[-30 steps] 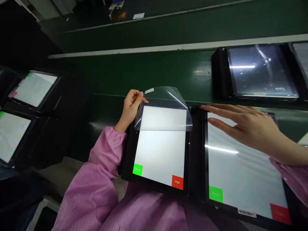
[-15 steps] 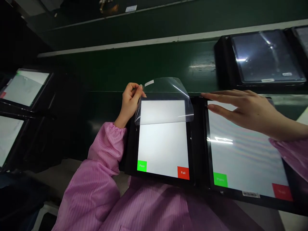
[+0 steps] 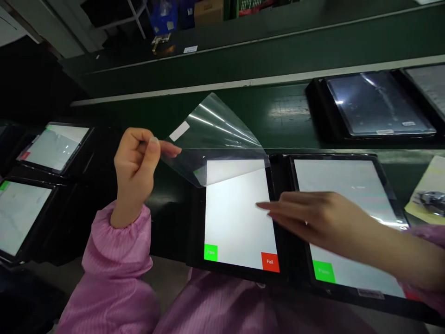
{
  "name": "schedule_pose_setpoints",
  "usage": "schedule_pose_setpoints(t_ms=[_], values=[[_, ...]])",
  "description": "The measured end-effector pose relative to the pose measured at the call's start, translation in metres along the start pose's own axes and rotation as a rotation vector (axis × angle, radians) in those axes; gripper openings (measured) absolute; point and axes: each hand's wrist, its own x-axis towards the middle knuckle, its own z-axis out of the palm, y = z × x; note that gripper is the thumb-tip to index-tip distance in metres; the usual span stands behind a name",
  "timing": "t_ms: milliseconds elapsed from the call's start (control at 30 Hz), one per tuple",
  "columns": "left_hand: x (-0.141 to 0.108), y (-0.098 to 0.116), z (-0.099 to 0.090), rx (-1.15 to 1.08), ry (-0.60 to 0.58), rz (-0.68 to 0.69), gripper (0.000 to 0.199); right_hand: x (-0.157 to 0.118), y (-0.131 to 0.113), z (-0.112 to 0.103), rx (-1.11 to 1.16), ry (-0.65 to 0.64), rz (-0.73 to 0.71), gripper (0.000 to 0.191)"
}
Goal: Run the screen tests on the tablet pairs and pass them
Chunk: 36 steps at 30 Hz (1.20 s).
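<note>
My left hand [image 3: 136, 169] pinches one corner of a clear protective film [image 3: 222, 132] that carries a small white label [image 3: 179, 131]. The sheet slants up and bends above the far end of a lit tablet [image 3: 238, 215], whose white screen shows a green "Pass" and a red "Fail" box. Fingers outstretched and thumb beneath, my right hand [image 3: 323, 220] reaches in from the right; its fingertips are over this tablet's right edge, and I cannot tell if they touch. Under that hand and forearm lies a second lit tablet [image 3: 337, 176], partly covered.
Two more lit tablets [image 3: 66, 144] sit in dark holders at the left. On the green bench behind, a dark-screened tablet [image 3: 378, 104] stands at the right, another beside it. Yellow paper [image 3: 429, 185] with a metal object lies at the right edge.
My left hand has drawn the film's corner left and toward me, away from the screen. My right hand has come down and left from the second tablet's top edge. The camera view has tilted up.
</note>
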Motion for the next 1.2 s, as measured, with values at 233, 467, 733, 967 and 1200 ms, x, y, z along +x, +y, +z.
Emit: schedule_pose_setpoints(t_ms=[233, 467, 733, 967, 1200], values=[[-0.021, 0.002, -0.001, 0.05, 0.01, 0.001, 0.015, 0.019, -0.048, 0.028, -0.077, -0.07, -0.125, 0.032], [-0.028, -0.003, -0.001, 0.09, 0.038, -0.019, 0.024, -0.003, -0.063, 0.029, -0.01, -0.155, -0.113, 0.032], [-0.032, 0.001, -0.001, 0.063, -0.013, 0.018, 0.018, 0.035, -0.029, 0.029, -0.183, -0.115, -0.145, 0.035], [-0.042, -0.003, -0.01, 0.086, 0.027, -0.022, 0.019, 0.009, -0.047, 0.02, -0.084, -0.139, -0.12, 0.045], [-0.032, 0.0, 0.008, 0.04, 0.004, -0.001, 0.022, 0.022, -0.049, 0.027, -0.114, -0.146, -0.111, 0.033]])
